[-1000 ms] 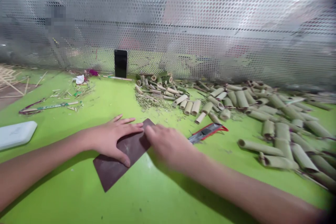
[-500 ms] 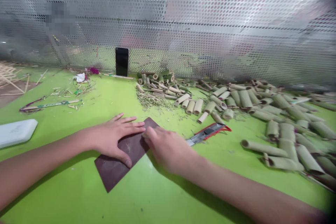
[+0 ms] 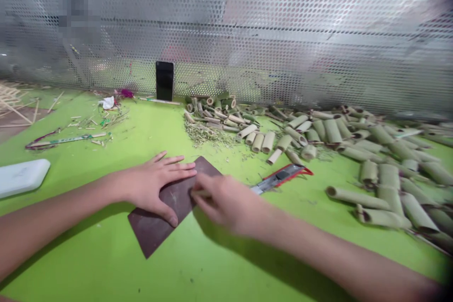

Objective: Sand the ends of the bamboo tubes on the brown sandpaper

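Sheet (image 3: pixel 181 198): dark brown, flat on the green table (image 3: pixel 106 255) in front of you, set aslant with its far end to the right. The hard tabletop, in my judgement, gives it firm backing.
Left hand (image 3: pixel 155 184): palm down, fingers spread and thumb out to the side, laid across the sheet. You appear to bear on it so that the sheet cannot slide, with its right edge left to the other hand.
Right hand (image 3: pixel 226 200): fingers curled in, pinching a small pale piece (image 3: pixel 202 193) at the sheet's right edge. Most of the piece is hidden; whether it touches the sheet cannot be told. So close a pinch suits so small an item.
Hand spacing: left fingertips just beside your right fingers; contact uncertain.
Knife (image 3: pixel 279 178): red-edged, lying beyond your right wrist, held by neither hand, probably put there to be within reach.
Bamboo tubes (image 3: pixel 332 131): heaped along the far and right sides, likely to leave you elbow room; shavings (image 3: pixel 208 136) lie at the heap's left end.
Phone (image 3: pixel 164 81): upright before the metal mesh (image 3: pixel 247 47), presumably leaning on it for support.
Left side: white block (image 3: pixel 23 178) near your forearm; loose sticks (image 3: pixel 14 104) farther off.
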`<state>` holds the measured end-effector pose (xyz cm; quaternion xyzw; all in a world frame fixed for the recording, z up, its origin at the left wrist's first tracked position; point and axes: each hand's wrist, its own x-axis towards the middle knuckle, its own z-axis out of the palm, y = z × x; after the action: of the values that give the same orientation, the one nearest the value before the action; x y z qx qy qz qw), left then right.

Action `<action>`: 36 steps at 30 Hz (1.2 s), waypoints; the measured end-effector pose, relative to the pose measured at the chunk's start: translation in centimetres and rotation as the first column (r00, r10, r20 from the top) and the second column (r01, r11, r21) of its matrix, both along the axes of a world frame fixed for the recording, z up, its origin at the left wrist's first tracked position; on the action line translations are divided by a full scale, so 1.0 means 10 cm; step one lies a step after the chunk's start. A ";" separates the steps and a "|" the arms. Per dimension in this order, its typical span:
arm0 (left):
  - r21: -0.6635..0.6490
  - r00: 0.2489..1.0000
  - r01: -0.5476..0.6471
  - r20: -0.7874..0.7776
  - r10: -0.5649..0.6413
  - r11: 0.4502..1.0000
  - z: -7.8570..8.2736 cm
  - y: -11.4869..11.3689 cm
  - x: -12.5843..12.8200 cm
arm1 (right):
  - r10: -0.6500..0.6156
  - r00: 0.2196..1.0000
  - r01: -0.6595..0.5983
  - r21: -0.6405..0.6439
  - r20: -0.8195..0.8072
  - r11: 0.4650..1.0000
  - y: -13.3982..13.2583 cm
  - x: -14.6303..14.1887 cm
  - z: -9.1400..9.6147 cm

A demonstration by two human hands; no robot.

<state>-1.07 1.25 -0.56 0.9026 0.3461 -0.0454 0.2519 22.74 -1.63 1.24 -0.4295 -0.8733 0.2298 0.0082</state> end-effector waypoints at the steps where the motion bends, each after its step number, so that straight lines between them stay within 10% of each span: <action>1: -0.001 1.000 -0.003 -0.001 0.003 1.000 0.00 0.00 0.00 | -0.072 0.997 0.072 -0.010 -0.037 0.997 0.03 0.02 0.00; 12: 0.001 1.000 -0.002 0.015 0.002 1.000 -0.02 0.00 0.00 | -0.111 0.986 0.120 0.067 -0.124 0.991 0.10 0.01 -0.09; 16: -0.007 1.000 -0.014 0.006 0.014 1.000 -0.01 -0.01 0.00 | 0.041 0.995 -0.036 0.052 -0.092 0.998 0.07 -0.04 -0.09; 21: -0.006 1.000 -0.005 0.012 0.005 1.000 0.00 -0.01 0.01 | -0.160 0.987 0.160 0.072 -0.003 0.984 0.02 -0.07 -0.05; 25: -0.017 1.000 -0.007 0.002 0.007 1.000 0.00 -0.01 0.01 | 0.082 0.995 -0.081 0.024 -0.054 0.996 -0.04 -0.09 -0.05; 29: -0.011 1.000 -0.026 -0.006 0.026 1.000 -0.01 -0.01 0.02 | -0.181 0.983 0.178 0.124 0.014 0.976 0.02 -0.06 -0.07; 33: -0.014 1.000 -0.004 0.013 0.004 1.000 -0.02 -0.01 0.01 | 0.120 0.992 -0.119 0.047 -0.039 0.992 0.01 -0.08 -0.10; 36: -0.009 1.000 -0.026 0.010 0.026 1.000 -0.01 -0.01 0.01 | -0.102 0.995 0.102 0.099 -0.004 0.990 0.02 -0.08 -0.09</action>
<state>-0.92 1.11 -0.71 0.8971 0.3563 -0.0394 0.2583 21.98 -1.46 0.29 -0.4728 -0.8605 0.1853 0.0409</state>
